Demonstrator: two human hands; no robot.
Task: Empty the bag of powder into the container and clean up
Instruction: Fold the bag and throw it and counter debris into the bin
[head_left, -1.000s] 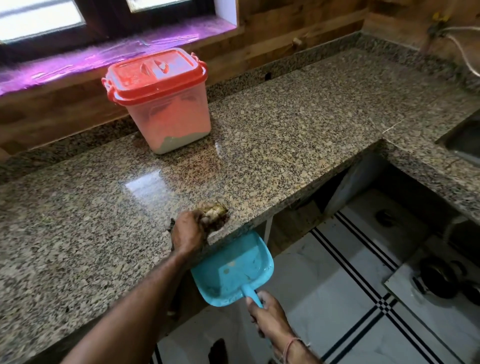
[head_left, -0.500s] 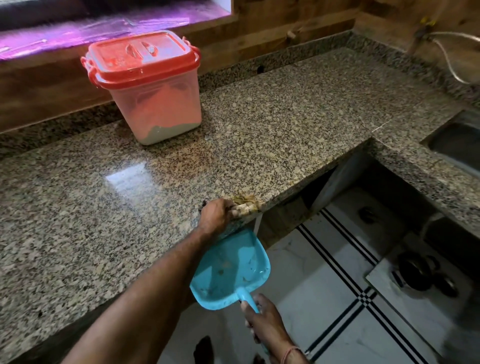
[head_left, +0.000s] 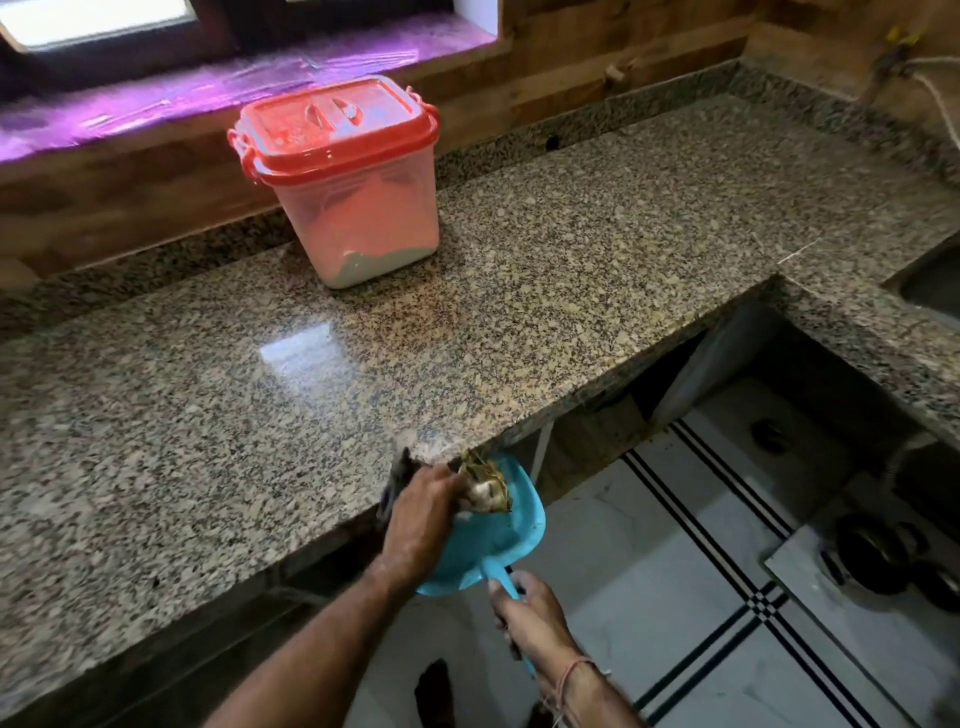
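Note:
A clear plastic container (head_left: 363, 208) with a red lid shut on it stands at the back of the granite counter (head_left: 571, 249); pale powder lies in its bottom. My left hand (head_left: 421, 514) grips a small straw hand broom (head_left: 483, 486) at the counter's front edge, its bristles over the mouth of a blue dustpan (head_left: 498, 540). My right hand (head_left: 530, 613) holds the dustpan's handle below the counter edge. No powder bag is in view.
A wooden wall and a purple-covered window sill (head_left: 234, 98) run behind the counter. A sink (head_left: 935, 280) is set into the right wing of the counter. White tiled floor with black stripes (head_left: 701, 597) lies below, with dark pans (head_left: 878, 556) on a slab.
My left hand has swept the broom rightward along the counter's front edge and off it, into the dustpan. The dustpan has risen closer under the edge.

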